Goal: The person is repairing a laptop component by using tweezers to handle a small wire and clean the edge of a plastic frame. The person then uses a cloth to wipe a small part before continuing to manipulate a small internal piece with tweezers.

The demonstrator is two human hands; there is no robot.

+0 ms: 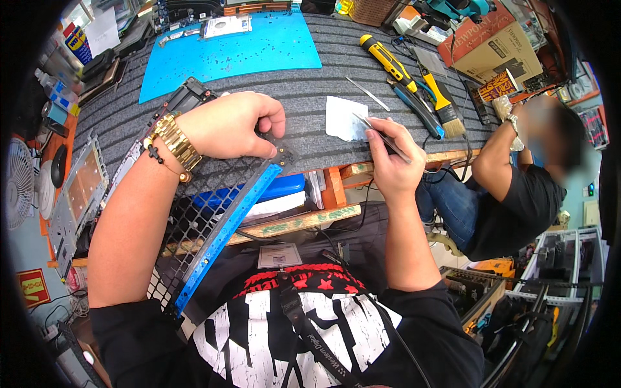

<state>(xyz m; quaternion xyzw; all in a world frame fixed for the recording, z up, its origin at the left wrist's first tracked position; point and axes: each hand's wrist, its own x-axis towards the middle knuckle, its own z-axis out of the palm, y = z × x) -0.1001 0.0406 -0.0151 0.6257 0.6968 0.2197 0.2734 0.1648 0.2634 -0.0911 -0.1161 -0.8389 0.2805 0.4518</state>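
My left hand (242, 126) is curled, its thumb pressing on the near corner of a black lattice frame (213, 213). The frame looks like a laptop's keyboard frame, with a blue strip (226, 236) along one side. It slants from the workbench edge down towards my lap, partly behind my left forearm. Between thumb and index of my right hand (396, 155) is a pair of metal tweezers (391, 143). Their tip reaches the edge of a small white sheet (345, 118) lying on the bench, a paler translucent piece at its lower part.
A grey ribbed mat (297, 123) covers the bench, with a blue work mat (226, 61) at the back. Right of the white sheet lie a thin metal tool (367, 94), a yellow screwdriver (388, 61), blue-handled pliers (417, 110) and a brush (443, 107). A co-worker (517, 194) sits at right.
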